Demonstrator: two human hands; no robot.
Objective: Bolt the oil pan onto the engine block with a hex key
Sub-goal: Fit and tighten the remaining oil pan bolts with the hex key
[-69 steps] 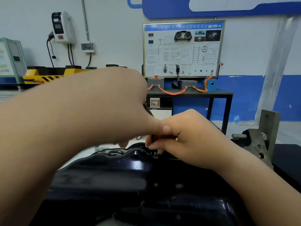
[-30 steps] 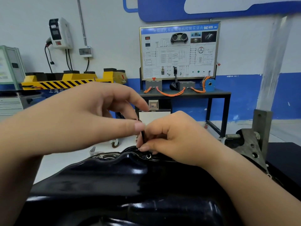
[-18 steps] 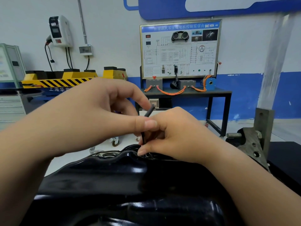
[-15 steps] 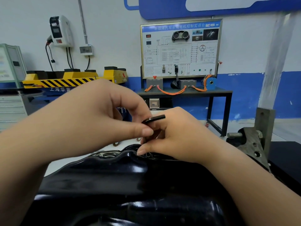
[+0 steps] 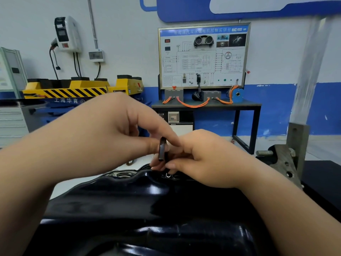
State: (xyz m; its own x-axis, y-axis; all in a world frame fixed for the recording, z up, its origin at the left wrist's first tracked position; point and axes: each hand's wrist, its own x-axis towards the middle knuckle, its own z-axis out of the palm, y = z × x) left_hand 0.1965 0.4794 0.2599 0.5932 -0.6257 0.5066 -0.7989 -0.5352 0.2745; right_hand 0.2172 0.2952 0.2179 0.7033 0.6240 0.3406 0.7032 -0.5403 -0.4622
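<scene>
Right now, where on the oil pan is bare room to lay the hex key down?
Free: the broad top of the oil pan between the forearms. Crowded: its far rim, where the left hand, pinching the hex key, and right hand meet over a bolt.

The blue lift base (image 5: 66, 100) reads "上海华育"; the training board (image 5: 203, 58) header ends "电机控制实训台".
</scene>
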